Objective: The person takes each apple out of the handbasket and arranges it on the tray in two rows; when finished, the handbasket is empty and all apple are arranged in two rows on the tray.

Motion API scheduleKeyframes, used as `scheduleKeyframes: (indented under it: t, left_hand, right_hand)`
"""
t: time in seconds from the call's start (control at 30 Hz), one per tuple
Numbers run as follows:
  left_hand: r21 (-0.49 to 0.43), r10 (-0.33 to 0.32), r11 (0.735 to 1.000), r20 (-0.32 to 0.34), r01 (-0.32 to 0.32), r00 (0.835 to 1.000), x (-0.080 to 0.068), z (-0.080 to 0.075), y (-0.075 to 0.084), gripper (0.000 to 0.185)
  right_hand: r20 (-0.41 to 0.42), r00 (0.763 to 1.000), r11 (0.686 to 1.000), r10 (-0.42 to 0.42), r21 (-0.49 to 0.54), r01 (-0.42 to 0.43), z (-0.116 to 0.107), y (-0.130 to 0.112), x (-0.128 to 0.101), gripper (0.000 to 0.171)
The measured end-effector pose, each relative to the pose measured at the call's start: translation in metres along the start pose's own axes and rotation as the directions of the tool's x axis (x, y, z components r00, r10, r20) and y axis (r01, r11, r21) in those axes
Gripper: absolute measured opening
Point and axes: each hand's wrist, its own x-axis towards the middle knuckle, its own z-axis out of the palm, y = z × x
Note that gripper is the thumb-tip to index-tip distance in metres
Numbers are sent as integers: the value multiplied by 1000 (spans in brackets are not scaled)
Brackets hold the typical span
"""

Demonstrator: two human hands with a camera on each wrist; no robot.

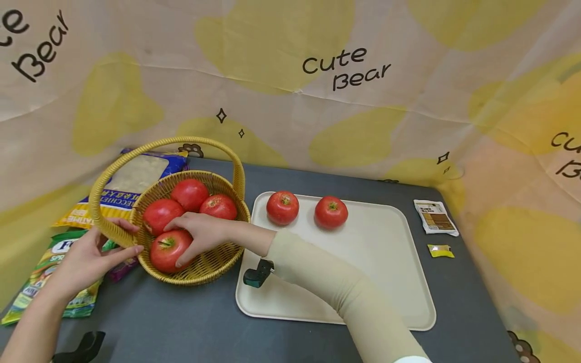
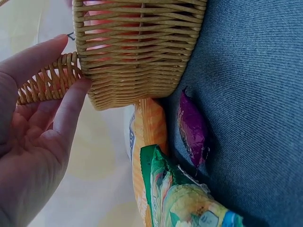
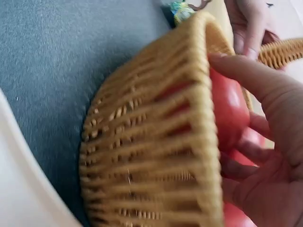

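Basket (image 1: 212, 261) before "Cute Bear" backdrop (image 1: 281, 103)

A: Showing what behind?
B: Showing a yellow-blotched cloth (image 1: 272, 60), bearing "Cute Bear" lettering.
A: Including what at right?
B: Including a white-and-brown sachet (image 1: 436, 218), lying just beyond a small yellow packet (image 1: 440, 250).
A: Including what at left?
B: Including a blue-and-yellow bag (image 1: 138, 175), resting beyond a green bag (image 2: 189, 203) and a purple packet (image 2: 193, 126).

A grey table (image 1: 168, 322) carries a wicker basket (image 1: 211, 263), pale tray (image 1: 374, 262) and several packets (image 1: 436, 218).
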Motion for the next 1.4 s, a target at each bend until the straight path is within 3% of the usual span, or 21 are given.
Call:
scheduleKeyframes:
  t: [0.23,0.5,0.67,0.83,0.93,1.13,1.3,1.4]
  left_hand:
    - [5,0,1000,11,0,1000,4,3,1,40]
    - [4,7,1000,23,-7,1000,9,6,4,39]
    - [6,-14,1000,28,14,1000,10,8,4,40]
    - [-2,13,1000,13,-13,1000,10,10,4,39]
    - [-16,27,1000,11,-27,1000,9,9,5,39]
    - [-32,35,999,2,-35,999,6,7,6,39]
    - [-33,30,999,-20,-31,999,1,7,4,39]
    - [-38,27,999,-22,-28,999,0,6,2,40]
  right_hand:
    - [-49,996,997,77,-4,-78,13,-5,3,75]
    - [-124,992,999,33,-34,-37,9,7,-11,72]
    - [-182,983,1000,19,14,-17,-1,16,-37,72]
    - [-282,957,992,68,121,-35,-10,27,-80,71]
    - [-360,923,975,135,215,-58,-16,34,-111,70]
    - [-465,834,909,297,406,-97,-32,50,-170,68]
    - [-499,743,857,446,476,-195,-41,73,-218,68]
    - [-517,675,824,526,507,-254,-44,91,-250,69]
